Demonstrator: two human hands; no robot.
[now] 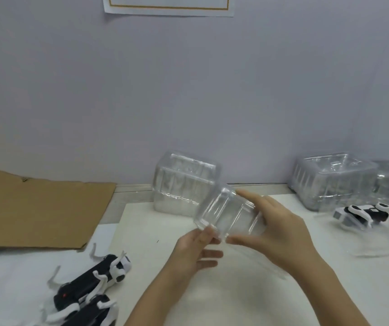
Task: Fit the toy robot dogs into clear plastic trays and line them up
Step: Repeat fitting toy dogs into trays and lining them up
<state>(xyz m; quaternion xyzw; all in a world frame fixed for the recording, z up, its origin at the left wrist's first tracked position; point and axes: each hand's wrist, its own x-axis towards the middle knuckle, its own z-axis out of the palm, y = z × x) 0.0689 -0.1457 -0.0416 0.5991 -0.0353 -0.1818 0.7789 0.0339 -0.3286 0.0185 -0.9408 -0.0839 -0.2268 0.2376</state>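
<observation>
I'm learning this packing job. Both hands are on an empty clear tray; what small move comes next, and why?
Probably set the clear tray down on the white sheet and reach the left hand toward the toy dogs lying at lower left. The tray, held by both the left and the right hand, is empty.

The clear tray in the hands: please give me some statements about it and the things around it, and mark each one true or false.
1. Both hands hold the clear tray. True: the left hand pinches its near edge and the right hand has its grip on the right side.
2. A toy dog already sits inside that tray. False: it is empty.
3. Toy dogs lie at the lower left of the table. True.
4. The cardboard sheet lies on the right. False: it lies on the left.
5. The stack of trays stands by the wall. True.
</observation>
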